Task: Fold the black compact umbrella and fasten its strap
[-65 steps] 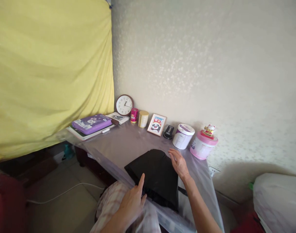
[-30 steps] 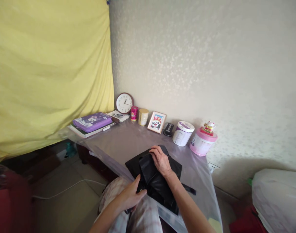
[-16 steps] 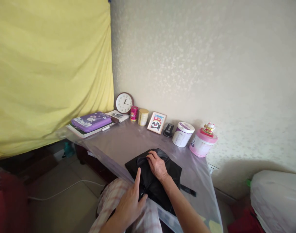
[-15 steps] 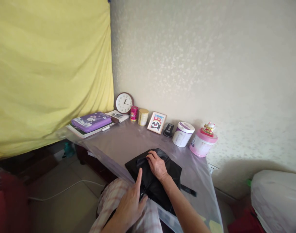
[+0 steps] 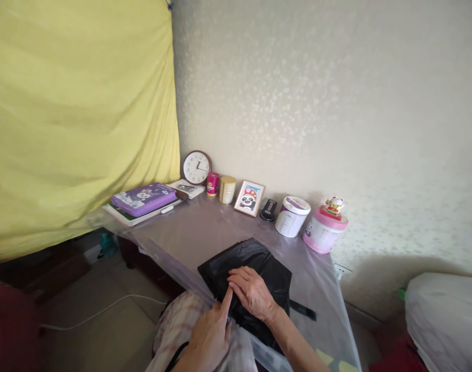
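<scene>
What looks like a black folding umbrella (image 5: 255, 253), its fabric loose and creased, lies over the table's front edge and toward my lap. My left hand (image 5: 210, 330) is closed around its near end, with the index finger stretched forward along the fabric. A small shiny part shows beside the fingers; most of the held end is hidden. Across the fabric lies my right hand (image 5: 253, 294), fingers bent and pressed together on a fold, their tips meeting my left index finger. A black strap (image 5: 302, 310) sticks out to the right.
Along the wall stand a clock (image 5: 197, 167), a pink can (image 5: 212, 185), a cream jar (image 5: 227, 190), a panda picture frame (image 5: 250, 198), a black device (image 5: 268, 211), a white tub (image 5: 293, 219) and a pink tub (image 5: 324, 232) bearing a cat figurine. A purple case (image 5: 143, 200) rests on books at left.
My right hand has slid toward me over the black fabric, down to my left index fingertip. The left hand has shifted slightly, its thumb no longer spread out. More of the far fabric shows.
</scene>
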A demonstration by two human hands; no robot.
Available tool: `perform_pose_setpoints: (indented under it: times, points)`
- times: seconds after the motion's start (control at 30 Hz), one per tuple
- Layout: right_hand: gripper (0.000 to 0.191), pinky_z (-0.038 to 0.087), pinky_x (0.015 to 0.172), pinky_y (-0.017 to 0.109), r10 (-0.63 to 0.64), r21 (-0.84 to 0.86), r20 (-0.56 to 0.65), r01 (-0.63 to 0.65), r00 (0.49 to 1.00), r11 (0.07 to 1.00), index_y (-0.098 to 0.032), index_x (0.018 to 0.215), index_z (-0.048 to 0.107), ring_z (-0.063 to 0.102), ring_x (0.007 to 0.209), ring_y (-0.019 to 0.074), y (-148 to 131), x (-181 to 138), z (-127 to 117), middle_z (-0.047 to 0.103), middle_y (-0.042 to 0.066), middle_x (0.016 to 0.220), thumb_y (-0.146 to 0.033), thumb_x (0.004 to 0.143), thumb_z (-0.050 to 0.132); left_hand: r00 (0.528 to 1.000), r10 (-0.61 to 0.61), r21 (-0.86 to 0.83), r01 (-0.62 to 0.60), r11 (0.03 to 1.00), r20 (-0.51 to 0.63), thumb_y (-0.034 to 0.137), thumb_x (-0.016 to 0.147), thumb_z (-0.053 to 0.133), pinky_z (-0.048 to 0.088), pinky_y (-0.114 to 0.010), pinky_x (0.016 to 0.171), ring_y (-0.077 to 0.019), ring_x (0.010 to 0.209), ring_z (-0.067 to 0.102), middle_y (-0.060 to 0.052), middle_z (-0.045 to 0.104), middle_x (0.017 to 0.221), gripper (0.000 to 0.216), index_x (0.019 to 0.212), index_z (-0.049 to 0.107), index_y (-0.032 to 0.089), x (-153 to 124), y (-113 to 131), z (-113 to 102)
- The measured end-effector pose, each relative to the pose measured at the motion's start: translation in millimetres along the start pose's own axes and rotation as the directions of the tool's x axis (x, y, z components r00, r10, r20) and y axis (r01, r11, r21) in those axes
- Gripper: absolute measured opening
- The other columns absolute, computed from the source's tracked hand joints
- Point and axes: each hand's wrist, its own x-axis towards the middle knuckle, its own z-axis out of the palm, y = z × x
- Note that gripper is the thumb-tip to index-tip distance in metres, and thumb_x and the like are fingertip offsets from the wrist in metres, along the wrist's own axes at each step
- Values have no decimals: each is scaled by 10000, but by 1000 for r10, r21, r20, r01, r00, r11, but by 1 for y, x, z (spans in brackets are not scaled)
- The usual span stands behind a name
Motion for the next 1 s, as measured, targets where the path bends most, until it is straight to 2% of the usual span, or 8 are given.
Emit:
perform_pose_setpoints:
  times: [0.2,0.47,0.6,0.67,0.73,0.8,0.87,1.0]
  points:
    - [322,347,1048,469,109,-94,19,-107,994,990,-212,1140,624,518,1198,210,40,5,7,624,84,1223,-323,979,369,999,-25,-14,26,1000,21,114,843,386,431,-287,742,-223,937,621,-113,618,1140,747,1473,-2,217,-1,3,-3]
    - [314,402,1007,464,314,-244,5,-304,949,921,-182,1126,641,539,1182,237,100,18,8,615,108,1234,-276,961,391,998,-55,22,55,998,9,93,827,383,431,-306,702,-248,893,635,-127,642,1069,757,1470,2,216,1,5,-1]
    - [318,401,994,496,347,-265,-95,-360,933,895,-142,1156,618,538,1172,276,93,19,-5,589,156,1253,-261,952,405,999,-45,16,45,999,-1,106,830,392,431,-313,696,-258,884,635,-135,643,1053,753,1472,11,205,1,3,0]
    - [304,386,1021,449,255,-199,-102,-271,961,942,-161,1156,615,532,1179,239,78,18,-10,602,126,1242,-261,956,409,1000,-31,-1,31,1000,4,117,838,386,432,-312,705,-252,885,636,-131,647,1048,743,1472,8,196,1,2,1]
    - [286,381,1032,389,127,-99,-31,-129,991,987,-189,1131,628,548,1157,191,64,15,-11,651,85,1169,-271,962,411,1000,-24,-12,24,1000,7,126,844,376,431,-307,712,-243,887,636,-128,649,1051,733,1473,5,187,1,1,2]
    - [276,367,1038,381,63,-41,58,-61,996,997,-214,1091,647,566,1133,172,56,14,-7,691,53,1087,-293,966,414,1000,-27,-20,27,999,10,130,841,377,429,-303,713,-237,889,634,-128,642,1080,736,1473,3,188,2,0,3]
    - [283,344,1045,421,110,-72,98,-103,989,992,-223,1048,666,573,1129,187,60,15,-1,703,45,1062,-306,968,407,1000,-26,-28,27,999,4,137,838,383,426,-303,719,-235,894,631,-127,635,1100,740,1474,9,195,3,-1,3]
    - [286,369,1006,440,328,-159,49,-317,943,935,-222,961,694,589,1102,225,88,23,7,694,63,1087,-284,956,414,1000,-22,-54,22,998,15,164,840,403,417,-289,733,-222,898,623,-117,634,1100,749,1474,6,203,5,-4,2]
